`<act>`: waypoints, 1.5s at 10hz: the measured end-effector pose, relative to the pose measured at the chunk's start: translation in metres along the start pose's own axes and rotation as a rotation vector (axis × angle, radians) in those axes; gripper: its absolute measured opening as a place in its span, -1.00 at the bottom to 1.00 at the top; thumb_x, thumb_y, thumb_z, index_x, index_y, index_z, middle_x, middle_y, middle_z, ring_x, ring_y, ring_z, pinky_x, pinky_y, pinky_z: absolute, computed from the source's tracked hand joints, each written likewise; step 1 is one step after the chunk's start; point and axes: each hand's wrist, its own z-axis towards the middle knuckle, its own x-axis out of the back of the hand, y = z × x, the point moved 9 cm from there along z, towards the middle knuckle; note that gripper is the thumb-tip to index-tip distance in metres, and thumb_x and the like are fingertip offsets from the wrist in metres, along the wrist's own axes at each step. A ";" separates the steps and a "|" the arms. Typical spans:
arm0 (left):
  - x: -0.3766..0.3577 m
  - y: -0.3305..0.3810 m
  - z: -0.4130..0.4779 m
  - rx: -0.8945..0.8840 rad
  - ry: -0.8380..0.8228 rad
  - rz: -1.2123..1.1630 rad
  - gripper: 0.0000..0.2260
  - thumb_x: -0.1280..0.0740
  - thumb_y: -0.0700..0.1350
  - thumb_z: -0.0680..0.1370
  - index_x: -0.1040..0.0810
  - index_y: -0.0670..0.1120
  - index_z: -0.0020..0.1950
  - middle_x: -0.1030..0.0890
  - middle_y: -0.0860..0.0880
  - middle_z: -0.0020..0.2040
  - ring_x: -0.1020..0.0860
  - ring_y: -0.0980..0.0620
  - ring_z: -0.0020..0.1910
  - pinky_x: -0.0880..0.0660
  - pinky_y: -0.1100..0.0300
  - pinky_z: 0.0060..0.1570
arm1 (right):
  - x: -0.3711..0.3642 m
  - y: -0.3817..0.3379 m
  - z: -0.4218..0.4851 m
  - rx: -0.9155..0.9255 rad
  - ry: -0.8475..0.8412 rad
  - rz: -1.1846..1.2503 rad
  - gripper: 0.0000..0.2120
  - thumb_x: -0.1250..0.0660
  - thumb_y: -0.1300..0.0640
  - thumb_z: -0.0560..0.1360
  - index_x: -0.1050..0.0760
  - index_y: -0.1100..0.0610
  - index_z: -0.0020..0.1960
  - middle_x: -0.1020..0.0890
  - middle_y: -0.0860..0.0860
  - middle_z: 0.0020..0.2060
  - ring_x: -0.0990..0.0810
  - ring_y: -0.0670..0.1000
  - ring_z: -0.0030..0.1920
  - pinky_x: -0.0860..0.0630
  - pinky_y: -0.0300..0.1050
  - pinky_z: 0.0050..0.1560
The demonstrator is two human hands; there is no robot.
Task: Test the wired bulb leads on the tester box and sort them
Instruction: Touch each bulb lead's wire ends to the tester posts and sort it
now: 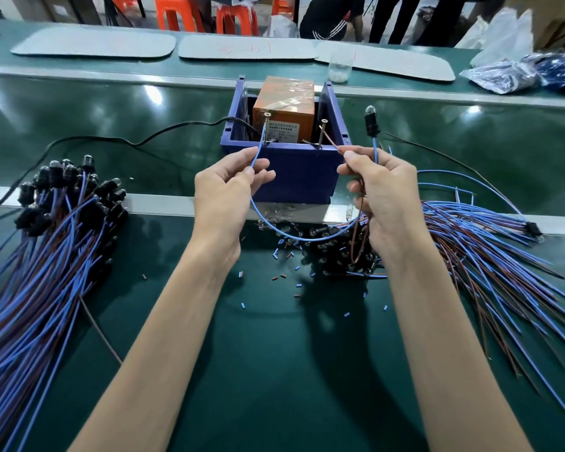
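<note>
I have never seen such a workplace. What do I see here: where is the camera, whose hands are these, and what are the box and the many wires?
There is no machine: a person works with two bare hands, and the camera sits on the person's head, looking down at a green table. In the middle stands a dark blue plastic box holding an orange taped tester block; two metal screws stand up at its front. The left hand pinches a thin blue wire, its end at the left screw. The right hand pinches a thin brown wire near the right screw; a small clear bulb in a black socket stands up beside that hand. A bundle of similar bulb leads lies at the left, a looser heap at the right.
</note>
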 end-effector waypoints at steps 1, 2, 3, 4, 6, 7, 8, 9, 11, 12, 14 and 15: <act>0.000 -0.001 -0.001 0.003 -0.001 0.015 -0.74 -0.16 -0.39 0.60 -0.58 -0.20 0.14 -0.64 -0.04 -0.13 -0.66 0.16 -0.25 -0.52 0.40 -0.14 | 0.000 0.000 0.000 -0.003 0.007 0.031 -0.77 -0.29 0.27 0.53 -0.61 0.05 -0.23 -0.55 -0.12 -0.52 -0.32 -0.19 -0.55 -0.22 -0.42 -0.56; -0.001 0.000 -0.001 -0.008 -0.007 0.043 -0.73 -0.15 -0.39 0.60 -0.59 -0.14 0.07 -0.64 -0.04 -0.13 -0.65 0.17 -0.27 -0.52 0.41 -0.16 | 0.001 0.001 0.001 -0.013 0.009 0.040 -0.77 -0.27 0.29 0.53 -0.60 0.08 -0.22 -0.51 -0.13 -0.54 -0.25 -0.18 -0.57 -0.16 -0.39 -0.58; 0.000 0.002 -0.002 -0.021 -0.006 0.079 -0.70 -0.13 -0.39 0.61 -0.59 -0.09 0.01 -0.63 -0.03 -0.13 -0.66 0.17 -0.28 -0.53 0.41 -0.16 | 0.003 0.001 0.002 -0.013 0.011 0.036 -0.78 -0.25 0.30 0.52 -0.59 0.10 -0.22 -0.47 -0.10 -0.49 -0.22 -0.18 -0.59 -0.13 -0.37 -0.58; 0.001 0.002 -0.001 -0.023 -0.003 0.112 -0.69 -0.11 -0.39 0.61 -0.58 -0.09 0.02 -0.63 -0.03 -0.11 -0.66 0.16 -0.27 -0.53 0.40 -0.15 | 0.004 0.001 0.003 -0.011 0.011 0.040 -0.78 -0.23 0.32 0.50 -0.59 0.13 -0.21 -0.43 -0.05 -0.44 -0.19 -0.17 -0.59 -0.11 -0.35 -0.59; 0.002 0.003 -0.003 -0.043 -0.014 0.164 -0.71 -0.09 -0.38 0.63 -0.55 -0.11 0.09 -0.60 -0.03 -0.09 -0.65 0.19 -0.31 -0.50 0.44 -0.25 | 0.008 0.002 0.004 -0.013 0.023 0.026 -0.82 -0.23 0.32 0.49 -0.56 0.19 -0.20 -0.39 -0.05 -0.46 -0.19 -0.17 -0.59 -0.12 -0.36 -0.61; 0.001 0.004 -0.003 -0.047 -0.019 0.175 -0.71 -0.09 -0.38 0.63 -0.54 -0.10 0.11 -0.60 -0.02 -0.08 -0.65 0.20 -0.32 -0.49 0.45 -0.28 | 0.008 0.003 0.005 -0.013 0.023 0.027 -0.80 -0.22 0.32 0.49 -0.57 0.17 -0.22 -0.38 -0.04 -0.46 -0.19 -0.17 -0.59 -0.12 -0.36 -0.61; 0.001 0.004 -0.003 -0.045 -0.018 0.180 -0.71 -0.09 -0.37 0.63 -0.54 -0.11 0.12 -0.60 -0.01 -0.09 -0.65 0.20 -0.32 -0.49 0.44 -0.29 | 0.008 0.003 0.005 -0.016 0.018 0.023 -0.83 -0.23 0.31 0.49 -0.57 0.19 -0.19 -0.39 -0.05 -0.46 -0.20 -0.17 -0.59 -0.13 -0.36 -0.61; 0.002 0.004 -0.003 -0.045 -0.017 0.183 -0.71 -0.10 -0.37 0.63 -0.55 -0.10 0.12 -0.61 -0.01 -0.09 -0.65 0.20 -0.32 -0.49 0.44 -0.29 | 0.006 0.003 0.004 -0.013 0.011 0.014 -0.86 -0.24 0.30 0.50 -0.57 0.22 -0.14 -0.39 -0.04 -0.45 -0.20 -0.17 -0.58 -0.14 -0.36 -0.60; 0.000 0.005 -0.002 -0.039 -0.024 0.176 -0.71 -0.11 -0.36 0.63 -0.55 -0.08 0.09 -0.61 -0.01 -0.08 -0.65 0.20 -0.31 -0.49 0.45 -0.29 | 0.003 0.000 0.002 -0.005 -0.015 0.009 -0.84 -0.23 0.31 0.51 -0.58 0.20 -0.16 -0.39 -0.02 -0.42 -0.20 -0.17 -0.57 -0.15 -0.36 -0.59; 0.000 0.005 -0.002 -0.040 -0.023 0.176 -0.71 -0.11 -0.36 0.63 -0.56 -0.08 0.10 -0.62 -0.01 -0.08 -0.65 0.21 -0.32 -0.48 0.45 -0.29 | 0.002 -0.001 0.001 -0.003 -0.025 0.004 -0.82 -0.23 0.31 0.51 -0.59 0.19 -0.15 -0.39 -0.01 -0.41 -0.21 -0.17 -0.56 -0.16 -0.36 -0.59; 0.000 0.006 -0.001 -0.045 -0.029 0.182 -0.71 -0.11 -0.36 0.63 -0.56 -0.08 0.09 -0.62 -0.01 -0.08 -0.65 0.20 -0.31 -0.49 0.44 -0.28 | -0.001 -0.001 0.001 -0.002 -0.034 -0.013 -0.83 -0.24 0.31 0.51 -0.59 0.20 -0.15 -0.39 -0.02 -0.43 -0.23 -0.16 -0.56 -0.17 -0.35 -0.58; -0.001 0.006 -0.002 -0.044 -0.037 0.175 -0.71 -0.11 -0.36 0.63 -0.56 -0.08 0.08 -0.62 -0.02 -0.09 -0.65 0.19 -0.31 -0.49 0.44 -0.27 | -0.001 -0.002 0.001 0.004 -0.043 -0.003 -0.83 -0.24 0.31 0.51 -0.60 0.20 -0.16 -0.39 -0.02 -0.42 -0.22 -0.17 -0.56 -0.17 -0.36 -0.58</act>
